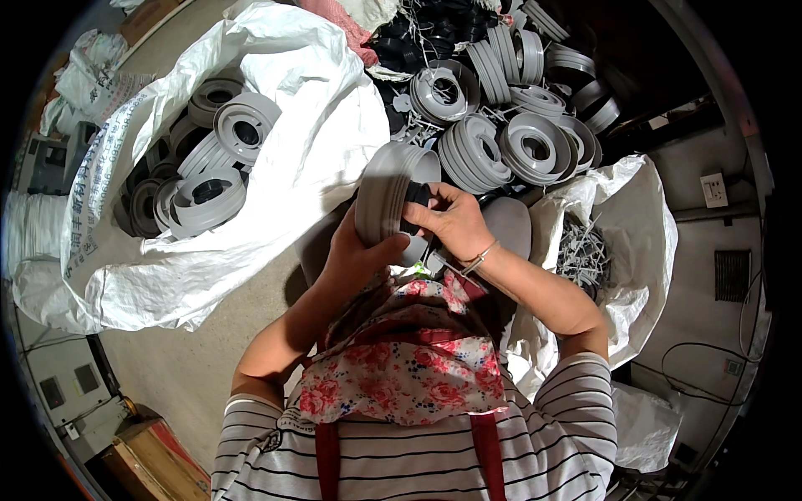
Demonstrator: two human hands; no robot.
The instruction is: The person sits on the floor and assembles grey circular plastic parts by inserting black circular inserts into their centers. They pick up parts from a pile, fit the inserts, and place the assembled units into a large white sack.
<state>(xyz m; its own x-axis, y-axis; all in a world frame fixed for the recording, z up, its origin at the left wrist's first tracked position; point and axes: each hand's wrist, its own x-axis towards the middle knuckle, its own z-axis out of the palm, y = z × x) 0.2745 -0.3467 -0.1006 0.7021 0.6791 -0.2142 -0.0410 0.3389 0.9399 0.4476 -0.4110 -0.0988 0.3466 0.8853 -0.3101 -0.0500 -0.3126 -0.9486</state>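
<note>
In front of my lap, my left hand (361, 255) grips a grey ribbed plastic ring (383, 188) from below and the left, thumb across its lower edge. A black round plastic insert (415, 200) sits at the ring's right-hand opening. My right hand (455, 221) pinches this black insert between thumb and fingers, pressed up against the ring. Part of the insert is hidden by my fingers, so how deep it sits in the ring I cannot tell.
To the left a white woven sack (276, 196) lies open with several grey rings (246, 129) inside. More grey rings (535, 149) are heaped ahead, near black parts (401, 42). At the right, another white sack (643, 217) holds thin grey plastic scraps (585, 255). A wooden box (150, 459) stands lower left.
</note>
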